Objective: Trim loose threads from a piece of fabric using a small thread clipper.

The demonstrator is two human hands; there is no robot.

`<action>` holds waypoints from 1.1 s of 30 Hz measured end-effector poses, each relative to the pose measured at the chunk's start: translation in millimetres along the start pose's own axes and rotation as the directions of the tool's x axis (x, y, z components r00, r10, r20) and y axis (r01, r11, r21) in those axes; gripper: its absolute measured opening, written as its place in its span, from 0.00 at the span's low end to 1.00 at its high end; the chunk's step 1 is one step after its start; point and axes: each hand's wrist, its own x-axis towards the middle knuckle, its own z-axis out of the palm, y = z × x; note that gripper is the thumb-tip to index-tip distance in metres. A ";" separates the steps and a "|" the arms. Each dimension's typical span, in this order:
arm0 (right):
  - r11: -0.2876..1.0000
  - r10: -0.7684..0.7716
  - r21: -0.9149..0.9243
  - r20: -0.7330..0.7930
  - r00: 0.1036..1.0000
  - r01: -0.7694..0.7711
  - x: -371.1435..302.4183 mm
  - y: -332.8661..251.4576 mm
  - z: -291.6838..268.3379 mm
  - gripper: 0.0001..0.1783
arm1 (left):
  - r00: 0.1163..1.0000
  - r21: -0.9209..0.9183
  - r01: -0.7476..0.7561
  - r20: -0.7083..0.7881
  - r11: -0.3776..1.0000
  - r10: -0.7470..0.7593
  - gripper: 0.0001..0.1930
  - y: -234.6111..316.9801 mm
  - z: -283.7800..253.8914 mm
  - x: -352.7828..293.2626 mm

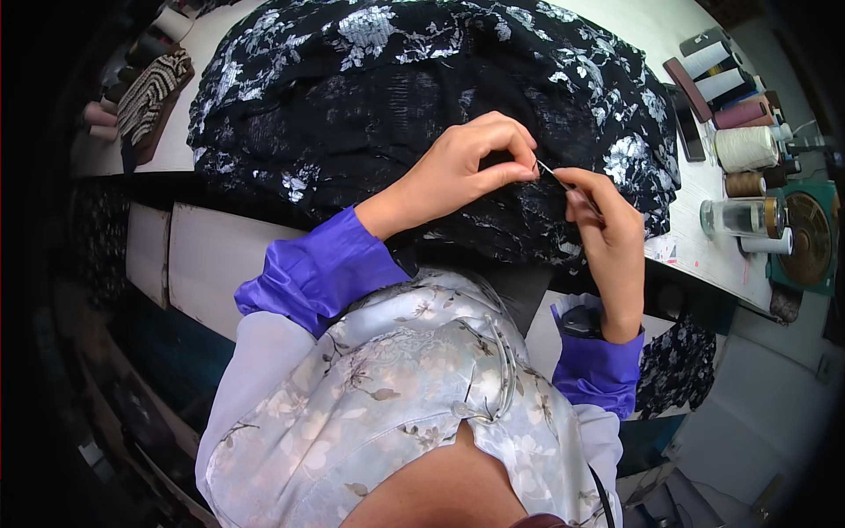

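Black fabric with a silver floral pattern (370, 101) lies heaped over the white table. Above its near part, my left hand (462, 167) pinches thumb and forefinger together; what they hold is too small to make out. The fingers of my right hand (612, 229) are closed around a slim pointed metal tool (547, 169), perhaps tweezers or a thick needle. Its tip reaches up to my left fingertips. Most of the tool is hidden by my right fingers.
Thread spools (746, 150), a phone (689, 128) and a glass jar (741, 218) stand along the white table's (704, 189) right side. A green-framed round device (805, 233) is beyond them. At the far left are more spools (101, 114) and a striped knit piece (154, 95).
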 end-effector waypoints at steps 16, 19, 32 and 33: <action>0.986 -0.142 -0.089 -0.019 0.990 0.140 4.8 -1.0 12.3 0.21 | 0.999 0.044 -0.046 -0.001 0.998 0.046 0.02 3.9 -0.8 -3.9; 0.968 -0.203 -0.150 0.000 0.979 0.201 7.5 -8.8 9.5 0.20 | 1.000 -0.013 0.006 -0.012 1.000 -0.006 0.01 5.3 -2.1 -5.7; 0.964 -0.209 -0.168 -0.001 0.978 0.206 6.4 -9.9 10.5 0.20 | 0.997 -0.112 0.070 -0.009 0.991 -0.072 0.02 4.3 -1.2 -10.7; 0.954 -0.231 -0.191 0.031 0.972 0.233 6.6 -12.1 8.8 0.20 | 0.997 -0.108 0.073 -0.015 0.992 -0.075 0.02 5.4 -1.9 -10.3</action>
